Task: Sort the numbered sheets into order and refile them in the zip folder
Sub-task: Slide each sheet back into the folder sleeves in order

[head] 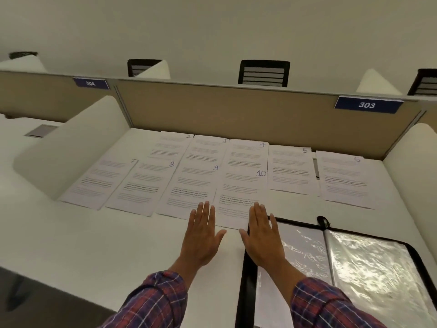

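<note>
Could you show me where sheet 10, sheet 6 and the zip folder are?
sheet 10 (pixel 241 185): head view, on its printed middle, below the number.
sheet 6 (pixel 343 178): head view, on its printed middle.
zip folder (pixel 378 268): head view, on the shiny clear sleeve of its right half.

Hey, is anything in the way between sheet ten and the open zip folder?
Nothing visible does: sheet 10 lies right beside the zip folder, at its black zip edge, with no other sheet or object between them. Only the right hand lies flat across that spot, fingertips on the sheet.
</note>
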Demonstrator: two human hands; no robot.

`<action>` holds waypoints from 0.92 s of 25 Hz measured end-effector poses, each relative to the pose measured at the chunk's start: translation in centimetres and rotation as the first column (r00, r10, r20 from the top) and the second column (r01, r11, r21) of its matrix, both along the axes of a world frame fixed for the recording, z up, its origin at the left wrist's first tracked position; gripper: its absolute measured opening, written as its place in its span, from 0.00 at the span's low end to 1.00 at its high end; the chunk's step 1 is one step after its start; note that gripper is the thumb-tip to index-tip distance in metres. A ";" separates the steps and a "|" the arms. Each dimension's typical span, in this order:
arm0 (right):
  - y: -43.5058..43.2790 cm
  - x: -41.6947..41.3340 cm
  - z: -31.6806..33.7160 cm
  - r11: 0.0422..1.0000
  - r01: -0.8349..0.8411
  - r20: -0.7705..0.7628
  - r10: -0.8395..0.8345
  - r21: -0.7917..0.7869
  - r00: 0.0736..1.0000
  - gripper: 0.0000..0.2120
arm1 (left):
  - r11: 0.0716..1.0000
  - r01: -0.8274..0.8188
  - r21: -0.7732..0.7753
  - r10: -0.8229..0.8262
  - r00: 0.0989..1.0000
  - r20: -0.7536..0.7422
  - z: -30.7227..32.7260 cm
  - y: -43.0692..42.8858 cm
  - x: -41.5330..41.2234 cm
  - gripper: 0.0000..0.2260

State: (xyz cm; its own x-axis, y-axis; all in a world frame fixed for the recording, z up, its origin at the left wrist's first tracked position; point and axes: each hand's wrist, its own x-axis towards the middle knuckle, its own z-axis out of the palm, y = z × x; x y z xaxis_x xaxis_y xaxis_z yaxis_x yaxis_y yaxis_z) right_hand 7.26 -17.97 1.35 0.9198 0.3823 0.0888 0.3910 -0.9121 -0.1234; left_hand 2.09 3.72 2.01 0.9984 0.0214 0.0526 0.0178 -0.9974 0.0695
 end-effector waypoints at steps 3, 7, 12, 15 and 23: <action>3.6 2.7 0.2 0.999 -0.027 -0.035 0.028 0.016 0.999 0.37 | 1.000 -0.026 -0.002 0.026 1.000 -0.016 0.6 3.0 2.3 0.36; 9.0 6.0 0.4 0.999 -0.039 -0.069 0.038 -0.004 0.997 0.37 | 0.999 -0.044 0.005 0.044 0.999 -0.019 0.8 8.2 5.6 0.36; 17.5 9.3 0.8 1.000 -0.017 -0.076 0.017 0.003 0.997 0.37 | 0.999 0.002 0.038 -0.001 1.000 -0.032 0.5 16.3 9.8 0.36; 22.8 10.8 0.4 1.000 -0.004 -0.081 0.005 0.005 0.997 0.38 | 0.999 0.004 0.037 -0.001 0.997 -0.071 0.1 21.3 12.4 0.36; 35.5 16.0 -0.2 1.000 0.028 -0.211 -0.028 -0.006 0.977 0.37 | 0.999 0.005 -0.049 -0.010 0.995 -0.102 -1.1 33.1 20.2 0.38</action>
State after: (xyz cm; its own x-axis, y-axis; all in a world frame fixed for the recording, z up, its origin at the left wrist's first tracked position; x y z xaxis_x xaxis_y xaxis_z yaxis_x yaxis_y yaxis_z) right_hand 23.29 17.51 1.15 0.9280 0.3560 -0.1096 0.3307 -0.9229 -0.1974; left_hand 22.31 36.85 0.94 0.9986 0.0144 -0.0511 0.0202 -0.9931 0.1159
